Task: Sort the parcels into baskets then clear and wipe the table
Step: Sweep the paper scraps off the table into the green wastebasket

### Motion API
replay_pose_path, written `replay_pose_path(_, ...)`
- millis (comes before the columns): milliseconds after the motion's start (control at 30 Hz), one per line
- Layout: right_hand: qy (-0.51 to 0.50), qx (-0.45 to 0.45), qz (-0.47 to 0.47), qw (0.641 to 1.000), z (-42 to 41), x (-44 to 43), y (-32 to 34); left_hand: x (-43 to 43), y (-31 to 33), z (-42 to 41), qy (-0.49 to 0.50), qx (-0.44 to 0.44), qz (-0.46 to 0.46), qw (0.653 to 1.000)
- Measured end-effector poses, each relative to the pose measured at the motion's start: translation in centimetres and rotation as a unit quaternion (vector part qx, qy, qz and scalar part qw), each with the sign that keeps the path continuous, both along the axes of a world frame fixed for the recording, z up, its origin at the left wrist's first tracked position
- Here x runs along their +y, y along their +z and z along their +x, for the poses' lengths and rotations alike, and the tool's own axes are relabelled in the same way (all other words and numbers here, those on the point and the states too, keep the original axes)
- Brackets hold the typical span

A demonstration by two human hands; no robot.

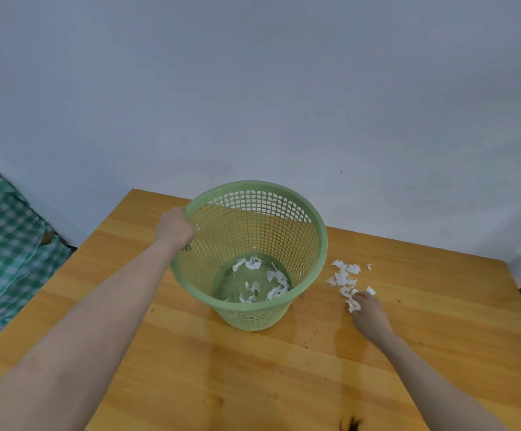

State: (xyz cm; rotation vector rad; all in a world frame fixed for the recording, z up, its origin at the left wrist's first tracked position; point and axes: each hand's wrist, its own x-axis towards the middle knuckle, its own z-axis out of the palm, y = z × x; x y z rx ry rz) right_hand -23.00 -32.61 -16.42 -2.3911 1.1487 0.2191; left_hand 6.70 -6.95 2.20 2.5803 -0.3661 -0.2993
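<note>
Scraps [344,276] of torn white paper lie in a loose heap on our wooden table [191,368], just right of the green mesh basket [253,318], which stands near the table's middle. Our left hand [175,227] grips the basket's far-left rim, fingers curled over the edge and clamped on it. Our right hand [369,311] rests on the table at the near end of the heap, fingers bent together over the closest scraps, pinching them. More white pieces [259,281] lie on the basket's floor. A green checked cloth [4,244] shows at the left, beyond the table's edge.
</note>
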Motion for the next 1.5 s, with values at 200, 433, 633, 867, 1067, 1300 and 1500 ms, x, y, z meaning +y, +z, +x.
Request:
replay_pose_path(200,0.024,0.086,0.016,0.996,-1.1,-0.9,0.6,0.1,-0.3,0.4,0.008,0.004,0.012,1.0)
replay_pose_path(433,0.012,0.052,0.004,0.999,-1.8,0.4,0.7,0.1,-0.3,0.5,0.009,0.01,0.015,1.0)
replay_pose_path(633,-0.155,-0.187,0.177,0.954,-1.2,0.3,4.1,-0.1,-0.3,0.3,0.009,0.007,0.013,1.0)
replay_pose_path(867,-0.192,-0.319,0.234,0.898,0.2,-0.1,8.3,-0.1,-0.3,0.3,0.004,0.008,0.011,1.0)
replay_pose_path(1067,0.025,-0.544,0.318,0.776,4.2,4.8,16.8,0.0,-0.3,0.2,0.006,0.008,0.013,1.0)
replay_pose_path(1300,0.23,-0.414,0.032,0.88,6.5,7.2,14.9,-0.1,-0.1,0.0,0.009,0.007,0.01,1.0)
replay_pose_path(1500,-0.159,-0.389,0.148,0.896,3.4,4.2,8.7,-0.1,-0.1,0.0,0.009,0.006,0.015,1.0)
